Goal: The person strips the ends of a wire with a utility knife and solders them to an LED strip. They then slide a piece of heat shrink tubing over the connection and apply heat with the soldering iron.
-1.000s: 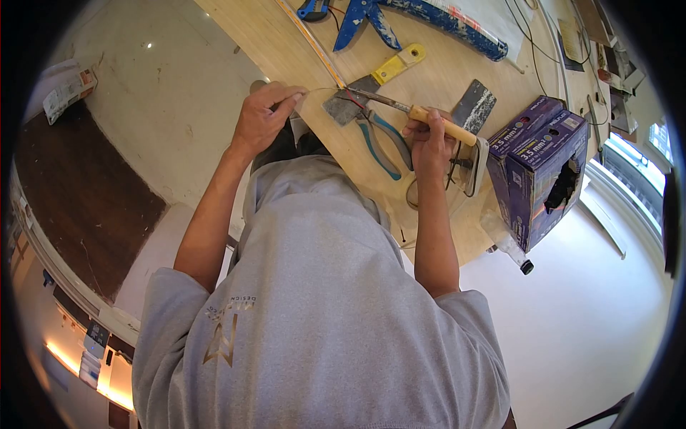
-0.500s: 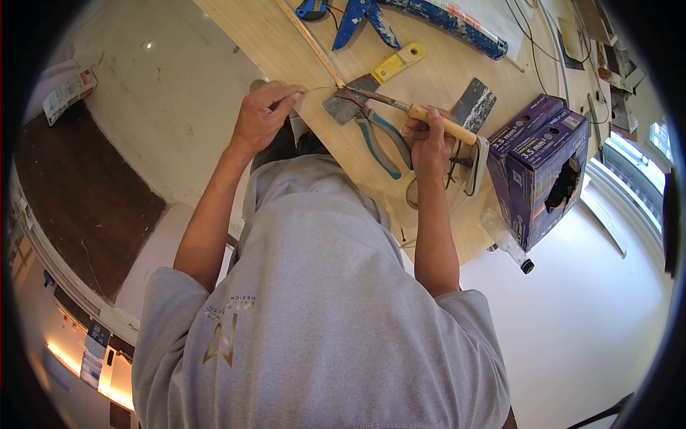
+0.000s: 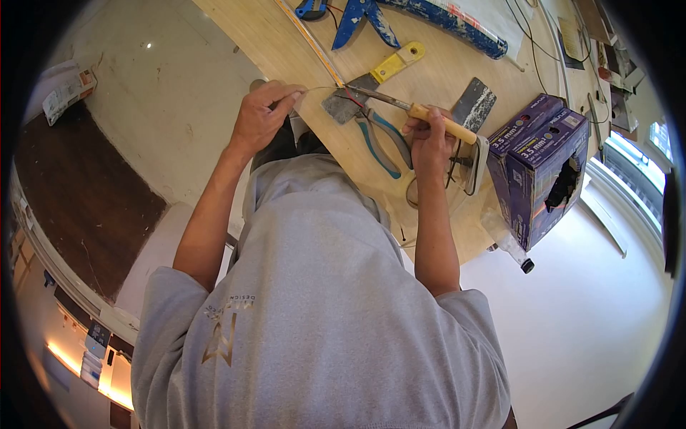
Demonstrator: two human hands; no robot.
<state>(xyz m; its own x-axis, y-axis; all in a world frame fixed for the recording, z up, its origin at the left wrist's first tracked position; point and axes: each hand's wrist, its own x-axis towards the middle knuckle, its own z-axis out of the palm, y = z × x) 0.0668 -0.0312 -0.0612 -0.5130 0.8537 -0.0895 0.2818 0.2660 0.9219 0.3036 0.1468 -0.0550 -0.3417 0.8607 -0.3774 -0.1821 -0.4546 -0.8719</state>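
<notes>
My left hand (image 3: 263, 118) pinches a thin solder wire (image 3: 320, 88) beyond the table's near edge. The wire's far end reaches the end of a narrow LED strip (image 3: 314, 46). In my right hand (image 3: 431, 150) is a soldering iron (image 3: 457, 129), gripped by its wooden handle. Its metal shaft points left, and the tip meets the strip's end near the solder; exact contact is too small to tell. A red wire runs from there over the blade of a putty knife (image 3: 391, 66) with a yellow handle. Pliers (image 3: 369, 141) with blue-grey grips lie just below.
A paint-spattered blue caulking gun (image 3: 457, 25) lies at the far side of the wooden table (image 3: 286, 53). Right of my right hand are a broad scraper blade (image 3: 474, 104), a bent metal frame (image 3: 480, 166) and purple wire boxes (image 3: 532, 168). A clear bottle (image 3: 513, 250) is below them.
</notes>
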